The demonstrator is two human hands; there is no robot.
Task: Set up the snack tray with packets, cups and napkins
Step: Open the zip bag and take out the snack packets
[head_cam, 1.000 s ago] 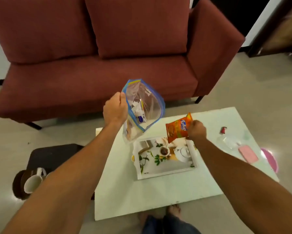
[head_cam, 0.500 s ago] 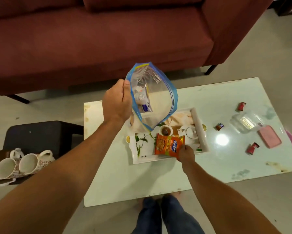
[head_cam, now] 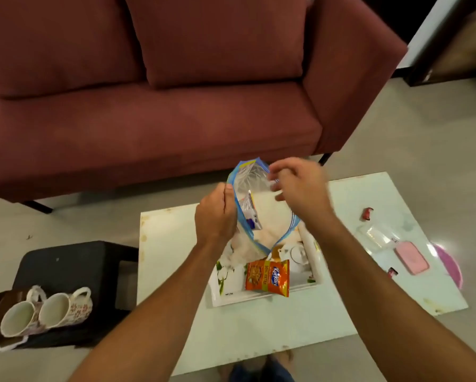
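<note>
The orange snack packet now lies released on the tray. The empty right hand has risen to the zip bag, pinched by the left hand, likely for the next packet.

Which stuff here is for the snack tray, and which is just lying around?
For the job:
- tray
- orange snack packet, lying on the tray
- zip bag, held by the left hand, right hand at its mouth
- two cups, on their sides on the black stool

Lying about:
- pink case
- small red wrappers
- sofa
</note>
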